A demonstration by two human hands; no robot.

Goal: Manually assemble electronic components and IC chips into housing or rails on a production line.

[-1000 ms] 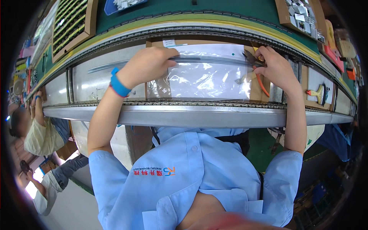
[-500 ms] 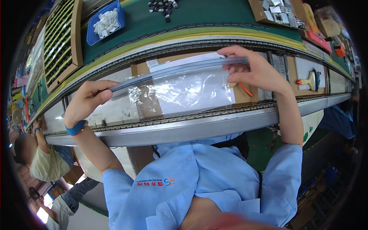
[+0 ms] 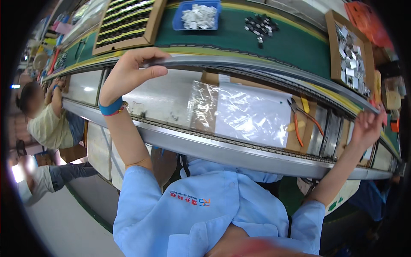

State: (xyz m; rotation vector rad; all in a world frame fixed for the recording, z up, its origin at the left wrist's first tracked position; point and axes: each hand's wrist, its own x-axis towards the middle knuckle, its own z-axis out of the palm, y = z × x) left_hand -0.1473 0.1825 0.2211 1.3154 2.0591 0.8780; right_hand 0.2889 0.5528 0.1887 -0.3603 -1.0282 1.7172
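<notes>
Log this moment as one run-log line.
left hand: grips long metal strip | right hand: holds strip's other end | below: clear plastic bag, orange-handled pliers

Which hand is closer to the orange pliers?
The right hand. It grips the far end of the long grey strip, just right of the orange pliers. The left hand holds the strip's other end, far off to the pliers' left.

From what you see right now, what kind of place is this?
Most likely a factory assembly line. A long conveyor belt carries a blue bin of small parts and trays of components, and another person sits working along the same line.
</notes>
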